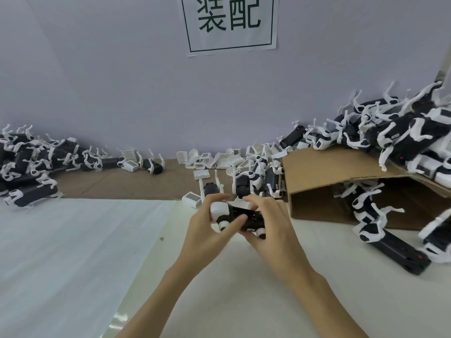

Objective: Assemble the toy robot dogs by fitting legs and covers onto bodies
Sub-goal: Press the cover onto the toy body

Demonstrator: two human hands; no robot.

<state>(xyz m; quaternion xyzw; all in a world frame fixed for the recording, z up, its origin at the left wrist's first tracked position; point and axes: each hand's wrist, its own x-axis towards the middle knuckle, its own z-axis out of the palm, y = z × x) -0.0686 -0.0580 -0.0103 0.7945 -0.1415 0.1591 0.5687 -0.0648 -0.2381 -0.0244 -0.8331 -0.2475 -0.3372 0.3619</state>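
Body [240,217] of one toy dog, black with a white cover on its left end, sits just right of the frame's centre, held above the counter [244,276], long axis running left to right and tilting slightly down to the right. Left hand [207,228] grips the white end, its fingers [217,197] curled over the top; right hand [271,223] holds the black end and presses a white cover piece [244,204] onto its upper side. Loose covers [219,159] lie beyond, upper centre; a cardboard box [341,172] stands right.
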